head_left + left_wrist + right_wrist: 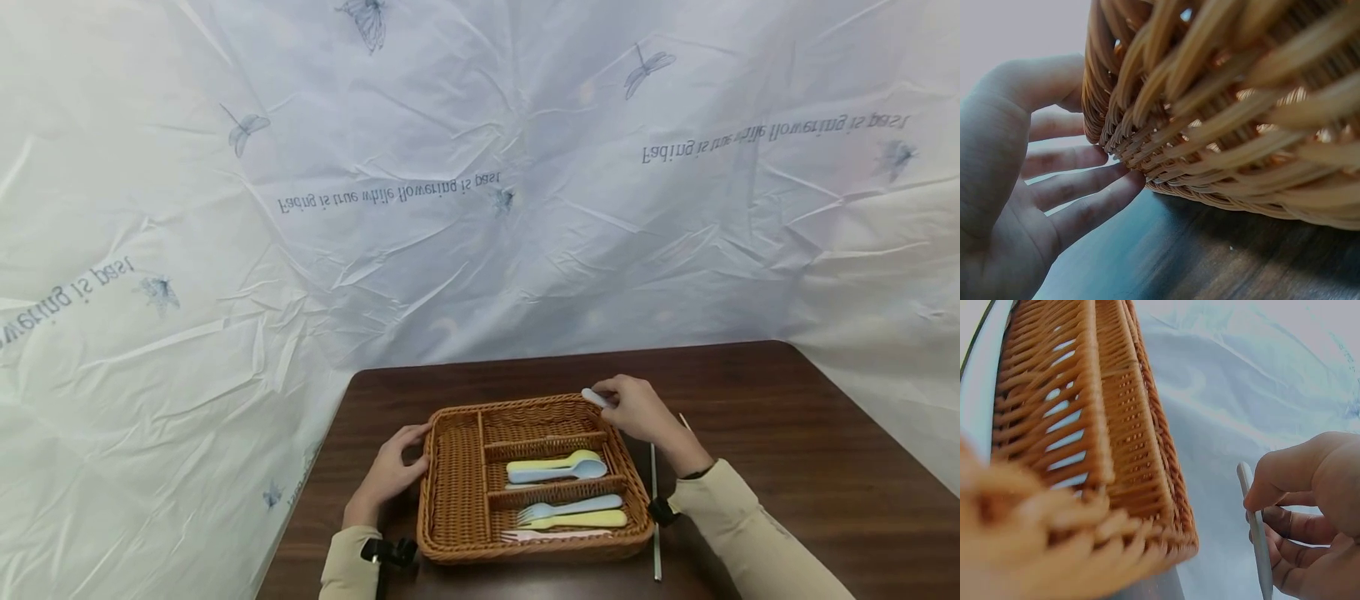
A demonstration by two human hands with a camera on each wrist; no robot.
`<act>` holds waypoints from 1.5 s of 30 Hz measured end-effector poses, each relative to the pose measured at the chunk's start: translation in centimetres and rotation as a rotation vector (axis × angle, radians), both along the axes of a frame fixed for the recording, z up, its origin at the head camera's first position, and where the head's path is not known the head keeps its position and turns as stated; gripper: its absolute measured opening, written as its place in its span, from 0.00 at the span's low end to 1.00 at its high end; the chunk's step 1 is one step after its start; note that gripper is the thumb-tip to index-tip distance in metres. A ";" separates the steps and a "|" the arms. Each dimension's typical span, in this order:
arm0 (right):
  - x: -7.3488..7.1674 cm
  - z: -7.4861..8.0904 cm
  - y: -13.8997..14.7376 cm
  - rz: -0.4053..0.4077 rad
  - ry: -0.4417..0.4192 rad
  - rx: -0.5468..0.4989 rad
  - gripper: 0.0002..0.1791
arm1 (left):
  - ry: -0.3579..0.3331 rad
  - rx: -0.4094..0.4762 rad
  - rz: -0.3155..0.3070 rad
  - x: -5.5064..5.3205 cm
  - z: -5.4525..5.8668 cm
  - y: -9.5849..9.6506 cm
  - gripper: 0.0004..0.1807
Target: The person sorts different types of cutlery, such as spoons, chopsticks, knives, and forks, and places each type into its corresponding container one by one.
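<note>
A brown wicker basket [453, 550] with several compartments sits on the table. My left hand [390, 475] is at its left side, fingers fairly straight; in the left wrist view the fingertips [1132, 181] touch the woven wall low down. Over the far right corner, my right hand [633, 408] pinches a slim pale utensil [1260, 556] between thumb and fingers; its kind I cannot tell. A yellow spoon [583, 457] and a light blue spoon [590, 469] lie in the middle compartment. The near one holds a blue fork [581, 505], a yellow-handled utensil [592, 520] and a pink fork [555, 534].
A thin metallic rod [657, 550] lies on the dark wooden table [787, 433], along the basket's right side, partly behind my right wrist. A white printed sheet [450, 275] hangs behind the table and at both sides.
</note>
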State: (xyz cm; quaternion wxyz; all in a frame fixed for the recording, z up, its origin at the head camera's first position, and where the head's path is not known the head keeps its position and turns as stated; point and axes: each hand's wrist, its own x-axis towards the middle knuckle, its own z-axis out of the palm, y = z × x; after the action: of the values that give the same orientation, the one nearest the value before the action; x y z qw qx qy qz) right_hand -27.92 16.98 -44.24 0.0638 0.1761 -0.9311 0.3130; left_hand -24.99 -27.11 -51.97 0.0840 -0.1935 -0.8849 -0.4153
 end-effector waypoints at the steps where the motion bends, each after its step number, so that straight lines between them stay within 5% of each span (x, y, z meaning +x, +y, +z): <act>1: 0.0 0.1 -0.2 0.001 0.002 -0.003 0.21 | 0.003 0.000 -0.001 0.0 0.0 0.0 0.29; 45: -1.6 1.9 -5.4 0.141 0.095 0.086 0.18 | -0.007 -0.002 -0.009 -0.3 -0.1 -0.1 0.29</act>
State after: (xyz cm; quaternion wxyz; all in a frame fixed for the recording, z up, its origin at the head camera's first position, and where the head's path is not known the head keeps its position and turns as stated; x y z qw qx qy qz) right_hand -29.48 11.57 -42.38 0.0779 0.2583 -0.9250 0.2675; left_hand -25.30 -27.20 -52.05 0.0789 -0.1961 -0.8847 -0.4155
